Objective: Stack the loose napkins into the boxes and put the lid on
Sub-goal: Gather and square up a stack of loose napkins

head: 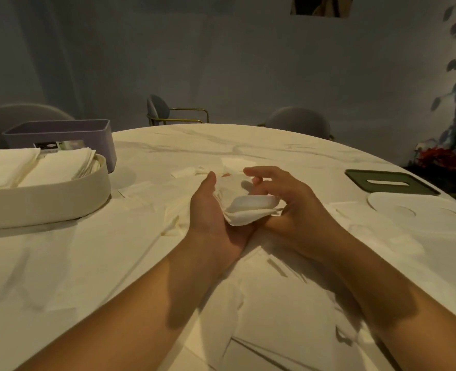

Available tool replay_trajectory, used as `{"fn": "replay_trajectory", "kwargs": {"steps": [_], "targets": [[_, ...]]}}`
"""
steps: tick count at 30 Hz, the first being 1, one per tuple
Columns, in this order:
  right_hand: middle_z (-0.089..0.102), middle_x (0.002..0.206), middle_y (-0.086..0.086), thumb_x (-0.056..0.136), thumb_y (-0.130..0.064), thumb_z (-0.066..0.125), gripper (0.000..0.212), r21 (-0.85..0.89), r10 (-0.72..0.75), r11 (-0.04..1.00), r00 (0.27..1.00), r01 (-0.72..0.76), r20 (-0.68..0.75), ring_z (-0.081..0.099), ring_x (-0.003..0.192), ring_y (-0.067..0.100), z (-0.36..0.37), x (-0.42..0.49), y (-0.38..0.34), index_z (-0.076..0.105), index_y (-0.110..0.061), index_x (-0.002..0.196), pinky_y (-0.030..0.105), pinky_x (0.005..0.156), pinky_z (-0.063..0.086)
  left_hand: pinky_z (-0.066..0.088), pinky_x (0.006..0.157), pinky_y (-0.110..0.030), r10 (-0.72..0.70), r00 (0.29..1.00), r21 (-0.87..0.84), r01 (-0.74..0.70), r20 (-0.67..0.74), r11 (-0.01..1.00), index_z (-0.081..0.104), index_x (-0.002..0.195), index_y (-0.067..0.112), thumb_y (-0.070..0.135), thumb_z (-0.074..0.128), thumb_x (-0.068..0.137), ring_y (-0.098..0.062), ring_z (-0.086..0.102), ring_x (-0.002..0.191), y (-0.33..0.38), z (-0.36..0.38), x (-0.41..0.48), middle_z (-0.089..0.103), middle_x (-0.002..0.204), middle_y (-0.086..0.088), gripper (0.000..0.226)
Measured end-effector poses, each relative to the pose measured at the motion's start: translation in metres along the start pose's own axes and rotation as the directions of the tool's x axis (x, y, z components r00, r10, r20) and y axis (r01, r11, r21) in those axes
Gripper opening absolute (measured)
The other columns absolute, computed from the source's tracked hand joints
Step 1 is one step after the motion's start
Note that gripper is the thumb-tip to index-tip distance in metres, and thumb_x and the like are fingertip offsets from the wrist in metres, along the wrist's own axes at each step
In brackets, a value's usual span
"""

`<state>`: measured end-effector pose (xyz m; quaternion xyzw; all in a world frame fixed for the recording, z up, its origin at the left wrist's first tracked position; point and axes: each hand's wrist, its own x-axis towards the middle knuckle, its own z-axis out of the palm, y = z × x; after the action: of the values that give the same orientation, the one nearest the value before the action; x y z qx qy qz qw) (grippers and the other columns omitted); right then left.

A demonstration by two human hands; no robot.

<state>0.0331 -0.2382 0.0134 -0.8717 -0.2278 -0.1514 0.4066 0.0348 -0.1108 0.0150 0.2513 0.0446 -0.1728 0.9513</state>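
Where the hands meet: a folded napkin [251, 210] is held between them, above the middle of the table [275, 145].
Left hand [213, 210]: fingers straight, palm turned inward, cradling the napkin's left side.
Right hand [283, 204]: thumb and curled fingers pinch its right end.
Loose napkins [184, 172]: strewn around the hands, from 12 o'clock round to 6 o'clock.
Cream box [61, 199]: 9 o'clock, lidless, holding stacked napkins [34, 167].
Purple box [87, 137]: 10 o'clock, just behind the cream one.
Green lid [390, 182]: 2 o'clock, lying flat, slot upward.
White lid [408, 207]: 3 o'clock, just beside the green one.

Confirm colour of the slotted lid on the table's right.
The slotted lid is dark olive green; head view shows it.
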Motion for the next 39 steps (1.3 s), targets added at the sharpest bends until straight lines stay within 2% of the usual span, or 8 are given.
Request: {"fn": "replay_trajectory", "kwargs": {"steps": [4,6,9,12,18,30,34,39], "targets": [[0.05,0.13,-0.021,0.073,-0.04,0.073,0.033,0.067,-0.038,0.997,0.999,0.039,-0.023,0.052,0.115,-0.001,-0.023,0.001,0.002,0.059,-0.042,0.103,0.015,0.095,0.044,0.05,0.089,-0.04,0.08,0.993,-0.007,-0.081,-0.083,0.997,0.061,0.099,0.012,0.048,0.042,0.096,-0.026,0.062,0.08,0.008,0.001,0.002,0.067,0.092,-0.017,0.041],[0.054,0.124,-0.017,0.081,-0.049,0.066,0.032,0.109,0.058,0.993,0.98,-0.038,-0.19,0.057,0.106,0.001,-0.042,0.002,0.007,0.057,-0.036,0.109,0.012,0.085,0.048,0.051,0.092,-0.04,0.132,0.981,-0.04,-0.139,-0.143,0.989,0.058,0.114,0.016,0.051,0.045,0.094,-0.027,0.064,0.094,0.017,0.0,0.003,0.066,0.11,-0.019,0.042],[0.055,0.115,-0.011,0.09,-0.035,0.059,0.024,0.032,0.299,0.951,0.884,-0.308,-0.358,0.055,0.102,0.01,-0.062,0.003,0.023,0.059,-0.026,0.113,0.02,0.08,0.048,0.054,0.088,-0.041,0.15,0.976,-0.05,-0.159,-0.156,0.986,0.05,0.126,0.021,0.058,0.044,0.092,-0.026,0.066,0.093,0.029,-0.009,0.006,0.066,0.114,-0.018,0.05],[0.056,0.113,-0.009,0.092,-0.025,0.06,0.021,-0.091,0.476,0.856,0.844,-0.51,-0.249,0.055,0.102,0.014,-0.067,0.002,0.041,0.063,-0.026,0.113,0.031,0.087,0.049,0.049,0.093,-0.044,0.161,0.976,0.048,-0.156,-0.147,0.987,0.05,0.127,0.029,0.061,0.037,0.093,-0.025,0.066,0.088,0.031,-0.014,0.008,0.069,0.112,-0.012,0.048],[0.05,0.135,-0.001,0.093,-0.021,0.054,0.039,-0.352,0.612,0.744,0.791,-0.568,0.017,0.05,0.114,0.019,-0.058,-0.002,0.053,0.052,-0.025,0.132,0.029,0.094,0.038,0.052,0.079,-0.035,0.219,0.972,0.159,-0.204,-0.081,0.966,0.049,0.132,0.034,0.059,0.037,0.094,-0.023,0.065,0.087,0.024,-0.007,0.005,0.068,0.112,-0.013,0.047],[0.061,0.103,-0.002,0.088,-0.019,0.065,0.013,-0.334,0.621,0.721,0.78,-0.607,-0.077,0.055,0.09,0.017,-0.068,-0.003,0.048,0.069,-0.021,0.101,0.028,0.08,0.044,0.049,0.077,-0.033,0.184,0.977,0.235,-0.154,-0.109,0.96,0.049,0.13,0.032,0.058,0.038,0.093,-0.021,0.062,0.087,0.021,-0.005,0.005,0.066,0.11,-0.01,0.047],[0.058,0.106,0.0,0.091,-0.017,0.061,0.023,-0.378,0.642,0.706,0.767,-0.6,-0.018,0.05,0.096,0.017,-0.068,-0.005,0.046,0.065,-0.015,0.113,0.027,0.084,0.038,0.05,0.078,-0.034,0.172,0.978,0.249,-0.138,-0.121,0.959,0.048,0.13,0.032,0.057,0.037,0.094,-0.021,0.062,0.088,0.021,-0.005,0.005,0.065,0.115,-0.01,0.046],[0.066,0.084,-0.002,0.084,-0.017,0.07,0.005,-0.249,0.599,0.766,0.799,-0.592,-0.056,0.054,0.072,0.016,-0.068,-0.009,0.038,0.071,-0.021,0.08,0.029,0.068,0.045,0.051,0.07,-0.033,0.157,0.98,0.247,-0.123,-0.124,0.961,0.048,0.131,0.031,0.056,0.039,0.094,-0.02,0.062,0.083,0.021,-0.003,0.003,0.066,0.108,-0.009,0.045]]}}
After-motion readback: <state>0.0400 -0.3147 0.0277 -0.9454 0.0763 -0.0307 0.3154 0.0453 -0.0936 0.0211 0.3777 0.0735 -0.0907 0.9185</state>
